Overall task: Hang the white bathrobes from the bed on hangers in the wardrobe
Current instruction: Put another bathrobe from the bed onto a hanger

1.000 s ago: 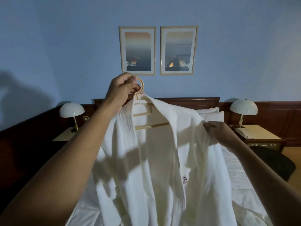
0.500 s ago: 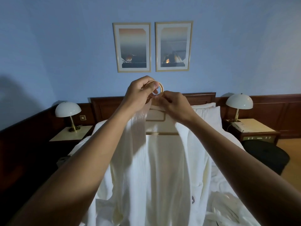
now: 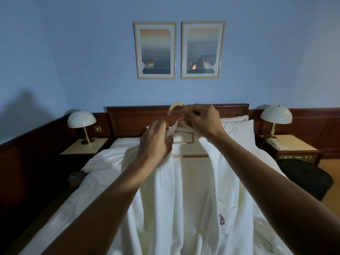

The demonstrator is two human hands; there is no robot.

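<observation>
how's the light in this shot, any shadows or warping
Head view: dim, bluish light; a big soft shadow lies on the left wall; the wide lens bends the room's edges and stretches the forearms; the bathrobe is the brightest thing and reasonably sharp.

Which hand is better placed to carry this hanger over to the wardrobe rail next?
Right, probably. The right hand pinches the hanger just beneath its hook, so it can likely lift and carry it. The left hand grips the bathrobe at its collar, not the hanger.
</observation>
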